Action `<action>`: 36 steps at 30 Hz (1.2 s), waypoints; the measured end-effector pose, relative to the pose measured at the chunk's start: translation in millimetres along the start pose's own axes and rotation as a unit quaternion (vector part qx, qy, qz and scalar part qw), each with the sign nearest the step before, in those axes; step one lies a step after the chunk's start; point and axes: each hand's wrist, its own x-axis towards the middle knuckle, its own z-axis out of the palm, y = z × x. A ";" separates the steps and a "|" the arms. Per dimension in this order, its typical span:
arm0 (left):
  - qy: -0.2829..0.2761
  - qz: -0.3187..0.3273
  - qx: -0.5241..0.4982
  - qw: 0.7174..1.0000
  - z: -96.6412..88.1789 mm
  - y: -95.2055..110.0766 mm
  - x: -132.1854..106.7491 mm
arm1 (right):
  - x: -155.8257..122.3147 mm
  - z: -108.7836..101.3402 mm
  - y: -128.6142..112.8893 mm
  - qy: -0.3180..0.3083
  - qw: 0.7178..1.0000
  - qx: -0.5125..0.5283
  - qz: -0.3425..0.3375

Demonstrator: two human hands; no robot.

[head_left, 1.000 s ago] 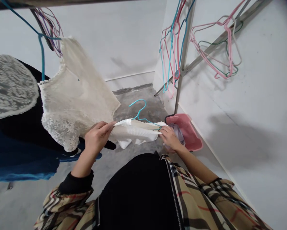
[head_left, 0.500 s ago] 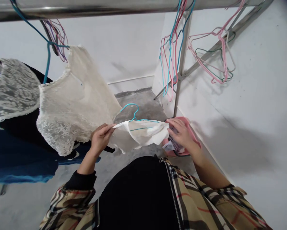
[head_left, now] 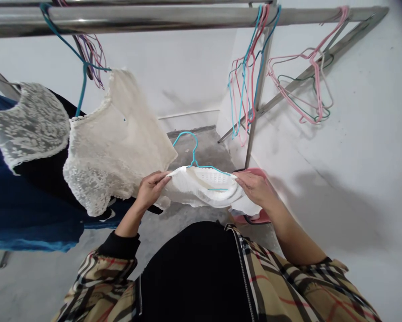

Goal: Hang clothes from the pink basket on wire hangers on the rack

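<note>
In front of my body a white garment (head_left: pixel 207 190) hangs over a light blue clothes hanger (head_left: pixel 194 152), whose hook points up and whose lower bar shows in the neck opening. My left hand (head_left: pixel 152 188) pinches the garment's left shoulder edge between thumb and fingers. At the other end, my right hand (head_left: pixel 253 185) is closed on the right shoulder edge. The cloth is stretched between both hands and its lower edge hangs loose. Just left of my left hand is a cream lace top (head_left: pixel 120 134) on a teal hanger (head_left: pixel 83 85).
A metal rail (head_left: pixel 137 20) crosses above. Several blue and pink hangers (head_left: pixel 244 89) hang from it, with pink hangers (head_left: pixel 317 89) farther right. Dark blue clothing (head_left: pixel 29 210) and a white lace piece (head_left: pixel 36 120) hang at left. A pink basin (head_left: pixel 263 217) stands behind my right hand.
My right hand has closed on the garment's right shoulder, and the cloth is spread wider. The hanger's hook stands more upright. The view has shifted, showing more of the rail.
</note>
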 end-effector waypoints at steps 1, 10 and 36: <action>-0.010 -0.003 -0.004 1.000 1.1 -0.3 -0.7 | 0.5 -1.6 -3.2 -0.004 1.000 0.004 0.000; 0.001 0.014 -0.045 0.999 -13.6 5.4 7.8 | 1.8 -23.8 -14.4 0.010 0.996 0.087 0.036; 0.292 0.177 0.182 0.922 -16.1 42.7 -22.0 | 153.1 -39.8 -102.1 0.184 0.935 0.281 -0.115</action>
